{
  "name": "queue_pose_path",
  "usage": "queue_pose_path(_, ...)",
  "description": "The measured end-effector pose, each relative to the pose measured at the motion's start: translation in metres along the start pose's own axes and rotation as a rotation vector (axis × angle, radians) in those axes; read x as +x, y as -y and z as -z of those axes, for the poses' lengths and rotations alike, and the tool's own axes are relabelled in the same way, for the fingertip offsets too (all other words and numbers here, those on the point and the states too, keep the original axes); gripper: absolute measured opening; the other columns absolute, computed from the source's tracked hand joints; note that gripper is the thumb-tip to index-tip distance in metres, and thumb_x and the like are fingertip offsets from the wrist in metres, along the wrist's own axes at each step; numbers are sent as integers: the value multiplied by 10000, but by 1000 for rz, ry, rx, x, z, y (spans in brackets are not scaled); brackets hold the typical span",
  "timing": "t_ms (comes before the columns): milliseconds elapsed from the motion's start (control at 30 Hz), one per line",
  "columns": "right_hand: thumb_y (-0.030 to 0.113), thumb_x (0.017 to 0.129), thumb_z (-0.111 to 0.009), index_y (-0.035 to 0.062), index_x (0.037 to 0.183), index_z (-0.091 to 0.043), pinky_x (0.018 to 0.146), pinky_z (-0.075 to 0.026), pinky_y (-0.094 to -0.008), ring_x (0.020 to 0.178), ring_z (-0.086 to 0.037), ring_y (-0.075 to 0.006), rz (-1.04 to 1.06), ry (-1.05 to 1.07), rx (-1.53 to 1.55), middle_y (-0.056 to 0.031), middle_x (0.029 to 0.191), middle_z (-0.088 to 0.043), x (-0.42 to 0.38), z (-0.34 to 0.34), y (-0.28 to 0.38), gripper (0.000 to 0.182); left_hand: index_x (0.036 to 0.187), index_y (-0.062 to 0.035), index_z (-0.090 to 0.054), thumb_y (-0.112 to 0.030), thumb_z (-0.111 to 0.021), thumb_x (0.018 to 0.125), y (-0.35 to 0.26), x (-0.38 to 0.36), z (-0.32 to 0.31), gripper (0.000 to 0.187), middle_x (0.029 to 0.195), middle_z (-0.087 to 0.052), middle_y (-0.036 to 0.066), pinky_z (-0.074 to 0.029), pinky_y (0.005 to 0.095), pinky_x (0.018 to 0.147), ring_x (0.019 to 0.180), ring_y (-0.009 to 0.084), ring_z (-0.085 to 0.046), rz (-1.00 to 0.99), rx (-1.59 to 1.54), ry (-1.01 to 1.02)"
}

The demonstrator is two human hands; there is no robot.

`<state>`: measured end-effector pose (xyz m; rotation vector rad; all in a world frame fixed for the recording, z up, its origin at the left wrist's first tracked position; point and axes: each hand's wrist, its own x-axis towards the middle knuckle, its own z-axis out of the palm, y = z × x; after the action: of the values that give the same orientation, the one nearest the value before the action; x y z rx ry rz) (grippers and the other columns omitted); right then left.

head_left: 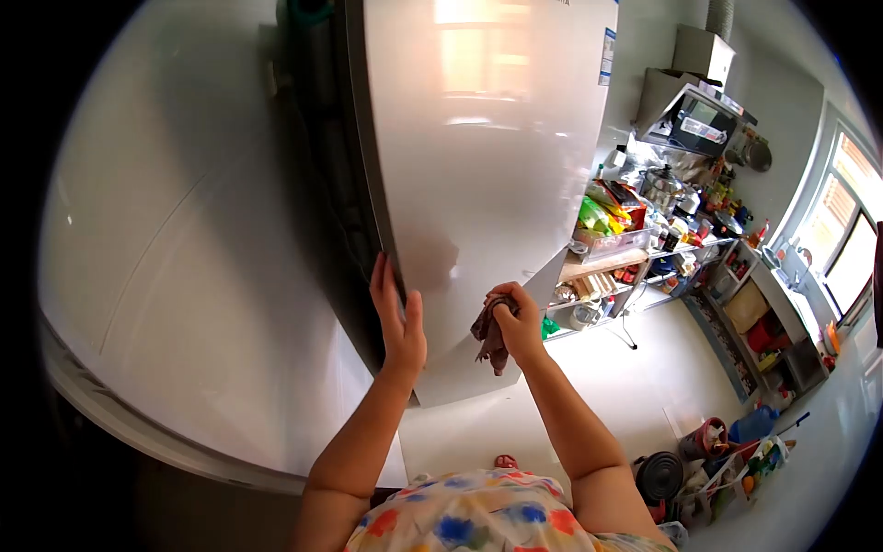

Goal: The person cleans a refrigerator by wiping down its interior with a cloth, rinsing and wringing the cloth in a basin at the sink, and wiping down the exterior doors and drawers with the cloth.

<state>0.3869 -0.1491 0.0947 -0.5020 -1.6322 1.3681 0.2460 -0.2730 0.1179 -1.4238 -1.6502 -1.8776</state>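
Note:
A tall, glossy refrigerator (487, 202) stands upright in front of me, window light reflected on its pale door. My left hand (399, 322) lies along the lower part of its left edge, fingers stretched out and thumb apart. Bunched in my right hand (521, 324) is a crumpled brown-grey cloth (493, 346), its loose end hanging down in front of the door's lower right part. The fingers wrap round the cloth, which hides some of them.
A pale wall (184, 212) fills the left side. To the right, a shelf (598, 267) holds food packets and pots below a range hood (699, 120). A sink counter (782, 294) runs under the window. Buckets and a blue bottle (754, 424) stand on the floor at lower right.

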Motion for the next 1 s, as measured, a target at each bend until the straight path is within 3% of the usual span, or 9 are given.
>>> queue_pose_path(100, 29, 775, -497, 25, 947, -577, 719, -444, -264, 783, -536, -139, -85, -76, 42, -49, 831, -595, 17, 4, -38, 189, 1419, -45, -248, -321, -451, 968, 37, 22, 3, 566, 1397, -239, 181, -310, 395, 1034, 1275, 310, -308, 88, 105, -114)
queue_pose_path(233, 15, 776, -528, 58, 1031, -427, 663, -456, -265, 789, -513, -144, -181, -175, 104, -79, 915, -518, 37, 26, -66, 277, 1419, -93, -283, -368, -451, 961, 83, 56, 10, 559, 1273, -335, 159, -368, 402, 962, 1156, 287, -400, 200, 216, -199)
queue_pose_path(467, 84, 811, -643, 59, 948, -470, 672, -435, -238, 773, -496, -111, -293, -185, 259, -32, 874, -506, 87, 54, -128, 222, 1415, -80, -293, -383, -455, 955, 159, 104, 7, 574, 1281, -356, 167, -371, 400, 978, 1180, 290, -409, 219, 252, -239)
queue_pose_path(600, 89, 830, -653, 51, 1054, -508, 741, -446, -234, 849, -532, -118, -374, -173, 380, -31, 896, -539, 114, 49, -146, 270, 1405, -59, -304, -330, -522, 934, 178, 115, -3, 586, 1300, -368, 166, -347, 400, 1007, 1205, 281, -395, 174, 208, -280)
queue_pose_path(633, 72, 822, -651, 45, 1109, -524, 797, -444, -244, 912, -540, -138, -368, -142, 410, -47, 993, -533, 120, 49, -152, 315, 1400, -52, -309, -334, -540, 923, 188, 114, -4, 600, 1300, -375, 165, -339, 400, 1013, 1210, 281, -392, 175, 216, -287)
queue_pose_path(767, 10, 790, -625, 38, 1067, -573, 874, -428, -289, 1013, -519, -190, -73, -201, 63, -84, 1164, -444, 148, 33, -165, 283, 1380, -26, -330, -371, -598, 884, 220, 96, -5, 661, 1296, -397, 163, -308, 401, 1036, 1228, 286, -380, 227, 258, -265)
queue_pose_path(867, -16, 767, -611, 52, 1050, -579, 886, -428, -307, 1021, -516, -252, 263, -228, -414, -104, 1129, -453, 158, 15, -164, 293, 1364, -19, -351, -417, -630, 853, 240, 67, -3, 705, 1299, -399, 163, -304, 397, 1037, 1231, 290, -379, 312, 282, -239)
queue_pose_path(900, -38, 751, -601, 57, 1023, -579, 881, -438, -341, 1015, -507, -308, 297, -245, -442, -122, 1096, -458, 157, 8, -171, 290, 1362, -27, -360, -407, -628, 858, 248, 56, 0, 686, 1297, -401, 155, -305, 396, 1038, 1226, 283, -388, 333, 273, -232)
queue_pose_path(1000, -44, 747, -609, 47, 1015, -573, 894, -420, -370, 1046, -482, -288, 351, -154, -448, -131, 1100, -456, 145, -7, -226, 285, 1360, -48, -380, -342, -596, 893, 287, 12, 5, 593, 1288, -412, 135, -316, 382, 1034, 1206, 254, -423, 447, 114, -211)
